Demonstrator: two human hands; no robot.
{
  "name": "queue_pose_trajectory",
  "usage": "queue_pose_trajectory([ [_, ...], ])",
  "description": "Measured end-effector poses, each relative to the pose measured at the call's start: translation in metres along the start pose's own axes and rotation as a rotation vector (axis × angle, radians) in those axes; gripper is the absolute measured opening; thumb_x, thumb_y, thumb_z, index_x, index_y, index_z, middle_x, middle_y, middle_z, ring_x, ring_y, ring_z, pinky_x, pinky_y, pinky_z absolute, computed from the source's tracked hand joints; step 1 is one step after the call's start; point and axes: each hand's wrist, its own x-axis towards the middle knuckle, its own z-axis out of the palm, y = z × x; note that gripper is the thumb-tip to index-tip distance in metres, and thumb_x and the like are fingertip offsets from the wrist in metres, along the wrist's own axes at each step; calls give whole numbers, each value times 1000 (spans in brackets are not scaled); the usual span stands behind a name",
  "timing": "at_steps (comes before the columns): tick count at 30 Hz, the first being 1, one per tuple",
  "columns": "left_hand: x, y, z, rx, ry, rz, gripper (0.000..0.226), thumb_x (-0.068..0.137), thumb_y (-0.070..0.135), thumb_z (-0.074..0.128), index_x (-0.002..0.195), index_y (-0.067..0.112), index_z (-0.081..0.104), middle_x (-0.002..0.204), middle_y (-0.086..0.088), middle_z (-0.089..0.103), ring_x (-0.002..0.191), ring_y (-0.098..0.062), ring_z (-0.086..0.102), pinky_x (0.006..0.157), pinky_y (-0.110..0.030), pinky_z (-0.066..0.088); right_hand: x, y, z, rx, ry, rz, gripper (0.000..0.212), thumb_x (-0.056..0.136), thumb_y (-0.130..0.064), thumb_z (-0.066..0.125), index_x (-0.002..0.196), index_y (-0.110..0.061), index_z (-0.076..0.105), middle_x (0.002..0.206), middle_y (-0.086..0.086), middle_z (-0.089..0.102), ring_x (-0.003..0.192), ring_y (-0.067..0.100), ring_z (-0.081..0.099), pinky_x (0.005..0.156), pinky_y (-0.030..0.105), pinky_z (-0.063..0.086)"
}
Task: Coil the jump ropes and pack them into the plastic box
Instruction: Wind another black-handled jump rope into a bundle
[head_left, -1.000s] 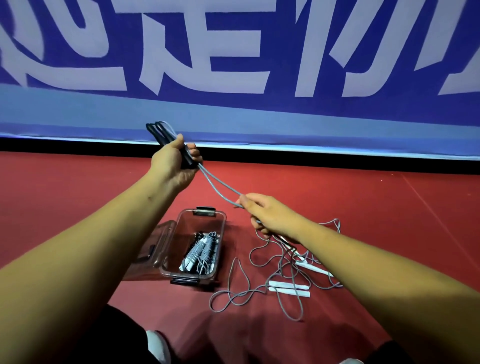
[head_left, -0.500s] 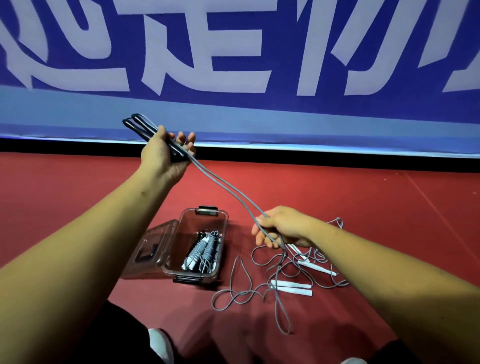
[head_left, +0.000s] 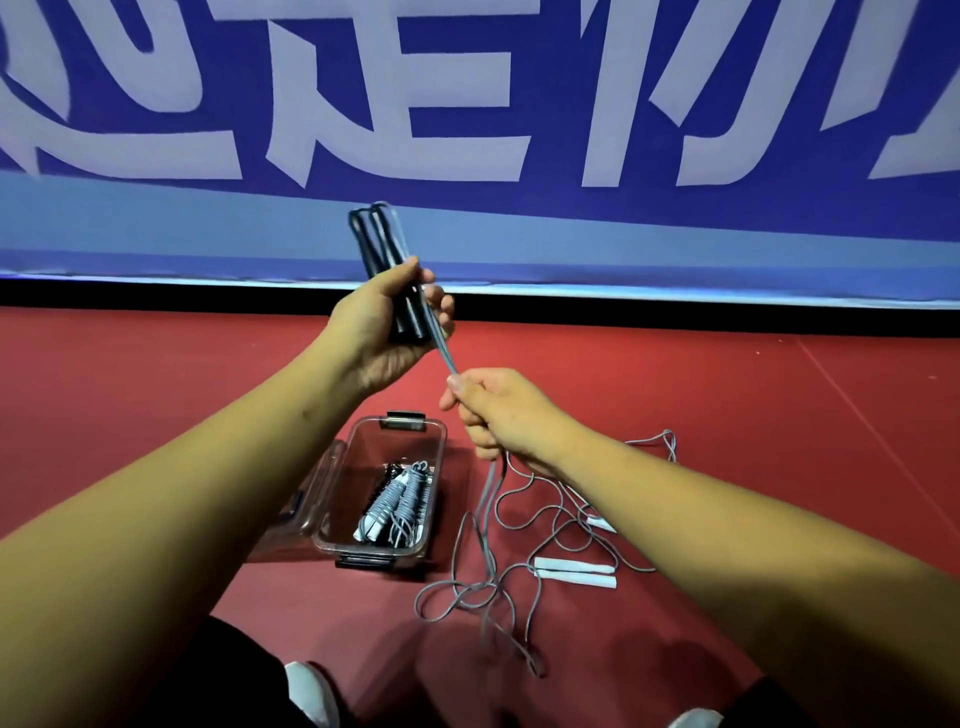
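My left hand (head_left: 376, 325) grips two black jump-rope handles (head_left: 371, 239) held upright, with a fold of grey cord lying along them. The doubled grey cord (head_left: 445, 356) runs down to my right hand (head_left: 496, 413), which grips it just below and to the right of the left hand. Below the right hand the cord hangs to the red floor and ends in loose loops (head_left: 467, 597). A clear plastic box (head_left: 400, 436) stands open on the floor under my hands, with a coiled grey rope with white handles (head_left: 397, 501) inside.
Another grey rope with white handles (head_left: 574, 570) lies tangled on the floor right of the box. The box lid (head_left: 291, 514) lies on the box's left side. A blue banner wall (head_left: 467, 130) rises behind. My shoes (head_left: 311, 693) show at the bottom edge.
My left hand has swung the black handles from tilted left to upright. My right hand has risen along the cord, close to the left hand, lifting more cord off the floor.
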Motion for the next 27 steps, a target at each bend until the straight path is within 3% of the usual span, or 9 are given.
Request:
queue_pose_trajectory([
  [2,-1,4,-6,-18,50,51,27,104,30,42,102,9,59,87,-10,74,85,-25,73,80,-35,55,0,-6,-2,93,40,4,24,105,-23,39,90,-11,55,50,-7,29,37,5,19,40,14,19],
  [4,-2,7,-7,5,56,76,36,105,36,38,119,9,57,110,-15,73,104,-29,70,94,-42,52,1,-12,-1,138,37,-7,21,105,-24,41,95,-15,57,54,-4,27,40,6,16,41,14,15],
  [7,-2,4,-5,107,101,98,45,102,44,42,126,13,63,118,-11,70,112,-24,63,99,-39,46,-1,-14,7,129,60,64,21,103,-24,46,98,-14,64,55,-5,29,41,6,16,40,15,14],
  [12,-3,-6,-7,240,25,38,39,98,54,45,123,32,64,108,-11,69,107,-28,64,89,-46,51,-6,-15,16,78,69,100,21,100,-27,52,97,-14,68,54,-6,30,42,6,18,40,16,16],
  [14,-5,-6,-3,160,-18,14,35,99,51,46,120,26,60,83,-6,67,81,-26,70,70,-35,55,-8,-19,18,10,53,78,22,100,-28,51,94,-13,67,56,-4,30,40,7,20,40,16,19],
  [17,-2,-9,0,208,44,57,19,99,37,55,108,21,54,60,2,37,46,-11,37,44,-20,33,-11,-25,21,-132,39,50,22,101,-25,48,92,-11,63,58,0,34,39,9,28,41,19,30],
  [20,7,-7,-8,344,156,192,8,98,15,55,97,19,49,57,1,30,42,-12,24,43,-20,23,-13,-28,26,-252,2,85,11,98,-15,48,94,-10,57,62,4,38,38,11,41,49,30,49],
  [25,14,-2,-31,840,304,323,12,91,2,54,92,13,50,59,-6,40,38,-16,35,44,-25,34,-20,-49,11,-169,-156,206,10,95,-4,51,101,-7,58,52,-2,38,39,7,32,43,21,31],
  [27,12,-3,-31,1116,286,363,7,90,4,57,91,10,53,62,-5,49,41,-22,45,45,-28,42,-20,-61,-2,-279,-182,172,14,92,-3,55,103,-4,65,45,-5,43,43,13,37,48,23,37],
])
